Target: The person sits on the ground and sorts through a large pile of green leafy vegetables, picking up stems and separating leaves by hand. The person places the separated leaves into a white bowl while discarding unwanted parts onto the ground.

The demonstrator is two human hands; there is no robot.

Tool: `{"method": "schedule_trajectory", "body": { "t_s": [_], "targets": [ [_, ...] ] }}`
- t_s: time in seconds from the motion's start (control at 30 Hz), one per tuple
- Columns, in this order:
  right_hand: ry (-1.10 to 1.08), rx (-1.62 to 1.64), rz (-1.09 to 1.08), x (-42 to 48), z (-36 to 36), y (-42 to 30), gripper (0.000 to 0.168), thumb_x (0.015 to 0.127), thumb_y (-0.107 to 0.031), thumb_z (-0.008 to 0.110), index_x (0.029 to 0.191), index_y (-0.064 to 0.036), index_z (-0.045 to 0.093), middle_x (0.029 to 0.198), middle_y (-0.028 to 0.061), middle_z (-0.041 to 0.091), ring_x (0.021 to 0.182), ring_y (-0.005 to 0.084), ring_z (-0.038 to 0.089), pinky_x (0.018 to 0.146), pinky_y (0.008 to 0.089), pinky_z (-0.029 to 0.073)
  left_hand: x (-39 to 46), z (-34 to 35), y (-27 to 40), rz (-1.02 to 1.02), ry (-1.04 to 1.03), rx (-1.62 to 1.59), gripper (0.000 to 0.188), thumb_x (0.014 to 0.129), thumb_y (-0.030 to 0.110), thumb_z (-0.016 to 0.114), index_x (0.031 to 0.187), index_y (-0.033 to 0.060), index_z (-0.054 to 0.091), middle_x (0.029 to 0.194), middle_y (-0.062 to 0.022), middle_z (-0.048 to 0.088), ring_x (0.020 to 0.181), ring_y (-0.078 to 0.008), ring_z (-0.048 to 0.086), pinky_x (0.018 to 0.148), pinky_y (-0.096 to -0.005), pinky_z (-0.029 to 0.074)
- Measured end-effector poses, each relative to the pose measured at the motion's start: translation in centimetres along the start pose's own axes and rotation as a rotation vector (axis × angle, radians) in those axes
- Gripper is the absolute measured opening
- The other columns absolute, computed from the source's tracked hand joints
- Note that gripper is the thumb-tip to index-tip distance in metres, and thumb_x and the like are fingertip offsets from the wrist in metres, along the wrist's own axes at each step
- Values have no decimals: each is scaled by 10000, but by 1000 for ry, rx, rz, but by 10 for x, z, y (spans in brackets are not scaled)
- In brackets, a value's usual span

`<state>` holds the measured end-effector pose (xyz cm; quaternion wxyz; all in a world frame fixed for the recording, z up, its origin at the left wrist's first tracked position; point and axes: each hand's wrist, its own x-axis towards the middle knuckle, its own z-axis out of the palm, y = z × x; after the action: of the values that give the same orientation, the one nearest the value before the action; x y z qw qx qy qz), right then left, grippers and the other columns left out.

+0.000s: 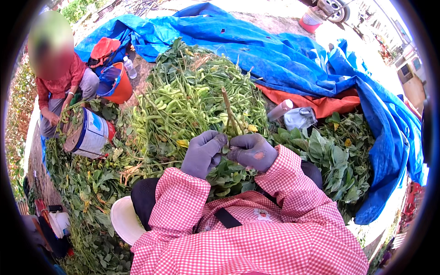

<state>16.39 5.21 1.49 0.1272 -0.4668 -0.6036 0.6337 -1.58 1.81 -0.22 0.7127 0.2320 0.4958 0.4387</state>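
My left hand (204,153), in a grey-purple glove, has its fingertips pinched close to my right hand (253,152), whose matching glove has a worn hole on its back. A forked plant stem (228,108) rises between the two hands; its lower end is hidden by my right fingers. Which hand bears its weight I cannot tell. Just past the hands lies a heap of green bean pods (172,103) still on their stalks. Below my fingertips are broad green leaves (225,180). What my left fingertips pinch is too small to make out.
A blue tarp (261,58) borders the heap behind. At the left, a co-worker sits handling plants over a tipped white bucket (92,132), near an orange bucket (124,87) and a plastic bottle (129,67). A pink bottle (280,110) lies right of the heap, beside leaf piles (330,154).
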Motion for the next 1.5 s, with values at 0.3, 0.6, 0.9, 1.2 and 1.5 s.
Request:
{"method": "schedule_trajectory", "body": {
  "t_s": [0.3,0.6,0.9,1.2,1.5],
  "targets": [
    [489,80,-201,12,21,35,350,888,-149,596,1189,28,588,968,128,668,857,145,615,778,254,489,2,-1,0,-1,3,-18,145,886,140,582,919,0,599,664,-6,537,452,-35,411,383,-166,279],
    [632,-283,-636,19,27,44,308,794,-10,676,1100,-24,640,967,144,606,809,263,632,698,294,502,-5,-4,6,-52,-71,22,156,858,150,591,922,8,608,660,8,523,434,-21,376,377,-165,242],
    [639,-495,-880,25,20,45,334,716,12,711,1038,-57,657,920,152,608,763,296,639,624,323,515,-5,-8,5,-58,-99,71,200,857,144,580,978,-12,607,682,2,537,450,-28,385,401,-176,268],
    [566,-465,-881,22,13,36,268,729,-27,721,979,-19,624,879,152,631,740,273,649,610,326,523,-6,-8,7,-61,-123,-18,211,859,111,547,1014,-24,594,712,-25,569,500,-40,443,422,-168,307],
    [414,307,-83,4,11,-1,367,871,-126,636,1181,35,524,772,53,627,569,90,545,490,240,445,6,-13,-2,19,31,-312,235,850,34,501,1061,-39,577,797,-68,604,563,-69,486,439,-181,325]
  ]
}}
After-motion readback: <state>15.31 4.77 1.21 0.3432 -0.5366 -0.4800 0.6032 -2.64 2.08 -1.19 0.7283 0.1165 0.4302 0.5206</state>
